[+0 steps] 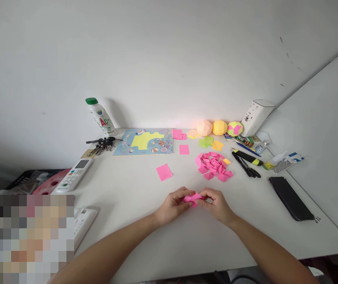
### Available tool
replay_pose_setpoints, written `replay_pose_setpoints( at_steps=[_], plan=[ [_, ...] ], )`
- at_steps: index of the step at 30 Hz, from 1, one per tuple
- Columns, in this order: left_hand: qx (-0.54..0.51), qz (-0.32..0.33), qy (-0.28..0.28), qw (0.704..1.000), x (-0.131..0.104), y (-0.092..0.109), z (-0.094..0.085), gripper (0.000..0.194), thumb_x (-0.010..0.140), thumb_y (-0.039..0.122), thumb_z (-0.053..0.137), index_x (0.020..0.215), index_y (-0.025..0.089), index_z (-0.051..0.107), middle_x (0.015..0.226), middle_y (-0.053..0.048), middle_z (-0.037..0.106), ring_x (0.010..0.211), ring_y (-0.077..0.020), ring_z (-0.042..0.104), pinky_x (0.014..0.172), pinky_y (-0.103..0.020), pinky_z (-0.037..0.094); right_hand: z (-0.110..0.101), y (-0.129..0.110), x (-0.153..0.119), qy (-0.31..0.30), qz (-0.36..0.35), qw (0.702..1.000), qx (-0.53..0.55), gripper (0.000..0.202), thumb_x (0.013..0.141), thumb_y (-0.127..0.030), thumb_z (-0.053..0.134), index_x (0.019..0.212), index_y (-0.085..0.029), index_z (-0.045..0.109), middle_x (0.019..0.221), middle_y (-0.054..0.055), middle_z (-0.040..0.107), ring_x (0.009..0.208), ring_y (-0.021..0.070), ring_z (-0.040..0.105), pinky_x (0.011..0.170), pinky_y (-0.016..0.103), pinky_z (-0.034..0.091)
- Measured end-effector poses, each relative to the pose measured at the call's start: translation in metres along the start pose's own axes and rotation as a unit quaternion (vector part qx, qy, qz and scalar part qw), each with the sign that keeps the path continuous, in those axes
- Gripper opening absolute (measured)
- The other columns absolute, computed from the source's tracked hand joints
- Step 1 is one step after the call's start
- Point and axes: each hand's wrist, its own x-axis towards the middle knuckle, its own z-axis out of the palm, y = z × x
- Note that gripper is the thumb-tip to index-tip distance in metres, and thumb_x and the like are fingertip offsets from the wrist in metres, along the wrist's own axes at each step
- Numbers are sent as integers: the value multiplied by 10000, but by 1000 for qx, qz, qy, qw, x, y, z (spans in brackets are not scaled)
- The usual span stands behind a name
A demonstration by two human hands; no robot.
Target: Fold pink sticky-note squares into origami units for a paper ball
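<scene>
A small folded pink paper piece is held between my two hands over the white table. My left hand pinches its left side with thumb and fingers. On its right side, my right hand closes its fingertips on the same paper. Beyond my hands lies a heap of folded pink pieces. A flat pink square rests up and to the left of my hands, and another pink square is farther back.
Paper balls, a white box and a bottle stand by the wall. Scissors, a cutter and a black pouch lie right. Keys and a remote are left.
</scene>
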Motion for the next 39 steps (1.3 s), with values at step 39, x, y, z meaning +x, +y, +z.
replay_pose_setpoints(
  at_steps=[39],
  plan=[
    [74,-2,13,997,-1,0,4,262,762,388,610,865,158,682,746,-12,464,609,-88,428,555,-230,364,2,4,1,15,78,978,193,171,714,-317,693,764,-159,647,642,-9,571,581,115,527,570,255,492]
  ],
)
